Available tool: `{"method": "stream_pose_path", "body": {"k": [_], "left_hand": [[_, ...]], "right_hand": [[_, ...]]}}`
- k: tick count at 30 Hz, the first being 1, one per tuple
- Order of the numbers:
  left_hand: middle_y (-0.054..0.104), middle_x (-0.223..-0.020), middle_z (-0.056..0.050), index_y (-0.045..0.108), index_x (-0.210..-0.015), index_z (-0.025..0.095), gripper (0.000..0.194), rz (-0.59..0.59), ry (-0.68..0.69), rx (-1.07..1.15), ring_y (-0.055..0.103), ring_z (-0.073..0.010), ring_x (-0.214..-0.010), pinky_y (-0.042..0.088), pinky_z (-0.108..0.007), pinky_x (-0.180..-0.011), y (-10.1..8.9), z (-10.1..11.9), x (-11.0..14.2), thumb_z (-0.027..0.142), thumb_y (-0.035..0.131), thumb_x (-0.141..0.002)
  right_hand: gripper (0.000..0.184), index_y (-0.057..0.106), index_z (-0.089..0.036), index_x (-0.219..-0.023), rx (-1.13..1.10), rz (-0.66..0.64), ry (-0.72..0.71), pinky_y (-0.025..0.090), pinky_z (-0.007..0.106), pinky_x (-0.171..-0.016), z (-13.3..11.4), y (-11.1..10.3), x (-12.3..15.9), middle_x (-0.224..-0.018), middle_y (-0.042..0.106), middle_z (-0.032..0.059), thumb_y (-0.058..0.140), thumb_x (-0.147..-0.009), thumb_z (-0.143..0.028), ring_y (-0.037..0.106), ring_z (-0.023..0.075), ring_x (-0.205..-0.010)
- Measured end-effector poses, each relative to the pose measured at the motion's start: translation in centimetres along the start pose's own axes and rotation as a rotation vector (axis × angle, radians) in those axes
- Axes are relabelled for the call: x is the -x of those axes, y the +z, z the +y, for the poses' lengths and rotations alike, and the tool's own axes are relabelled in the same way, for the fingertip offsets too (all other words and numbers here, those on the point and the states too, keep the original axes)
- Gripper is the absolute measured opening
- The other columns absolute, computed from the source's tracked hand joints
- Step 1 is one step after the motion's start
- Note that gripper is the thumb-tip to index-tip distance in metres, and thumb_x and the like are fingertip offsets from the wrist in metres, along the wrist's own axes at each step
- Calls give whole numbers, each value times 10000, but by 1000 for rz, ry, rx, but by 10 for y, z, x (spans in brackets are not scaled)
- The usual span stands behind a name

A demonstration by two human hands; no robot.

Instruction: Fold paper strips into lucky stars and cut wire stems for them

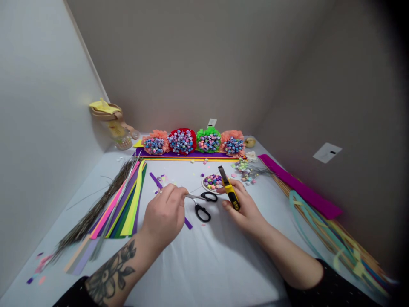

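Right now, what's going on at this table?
A person's right hand holds a yellow-and-black plastic utility knife. The left hand is pinched shut at the blade end of black-handled metal scissors; what it grips is unclear. Beyond the scissors sits a round, pale dish of colourful little pieces. Four ruffled orange, red and green bunches line the back.

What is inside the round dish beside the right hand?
Small pieces, some purple, pink and yellow, lie in the dish. They cover its bottom; the right hand hides part of its right edge.
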State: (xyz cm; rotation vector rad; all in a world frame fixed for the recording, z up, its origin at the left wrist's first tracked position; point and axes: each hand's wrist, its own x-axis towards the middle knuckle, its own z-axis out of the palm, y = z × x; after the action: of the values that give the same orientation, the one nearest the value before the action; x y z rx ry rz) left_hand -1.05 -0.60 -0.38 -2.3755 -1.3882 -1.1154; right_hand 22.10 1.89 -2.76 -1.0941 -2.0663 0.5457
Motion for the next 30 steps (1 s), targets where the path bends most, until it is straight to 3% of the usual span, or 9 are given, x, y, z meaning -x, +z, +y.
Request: {"method": "stream_pose_path", "body": {"k": [15, 20, 25, 30], "left_hand": [[569, -764, -45, 529, -906, 169, 134, 35, -32, -1, 568, -176, -734, 481, -281, -682, -1, -7, -2, 86, 444, -843], [593, -763, -51, 546, -891, 167, 119, 42, -35, -131, 582, -190, -748, 474, -290, -677, -3, -12, -4, 111, 449, -851], [627, -752, -60, 575, -853, 171, 107, -90, -42, -293, 593, -216, -735, 461, -335, -709, 2, -19, -4, 147, 471, -846], [646, -830, -58, 580, -936, 169, 137, -185, -72, -87, 598, -205, -796, 457, -324, -737, 8, -8, 0, 191, 461, -870]], "right_hand": [[77, 534, -191, -879, -103, -39, -59, 427, 341, -807, 0, -6, 1, -956, 514, 85, 471, -842, -217, 518, 204, -921], [42, 517, -196, -834, -105, -63, -76, 426, 327, -774, -1, -8, 1, -886, 513, 66, 475, -831, -192, 513, 198, -873], [31, 496, -187, -805, -58, -123, -51, 433, 324, -749, -1, -9, 3, -883, 509, 71, 476, -821, -170, 509, 195, -843], [46, 510, -177, -817, -26, -208, -16, 441, 332, -737, -3, -10, 3, -888, 525, 83, 475, -837, -202, 520, 196, -818]]}}
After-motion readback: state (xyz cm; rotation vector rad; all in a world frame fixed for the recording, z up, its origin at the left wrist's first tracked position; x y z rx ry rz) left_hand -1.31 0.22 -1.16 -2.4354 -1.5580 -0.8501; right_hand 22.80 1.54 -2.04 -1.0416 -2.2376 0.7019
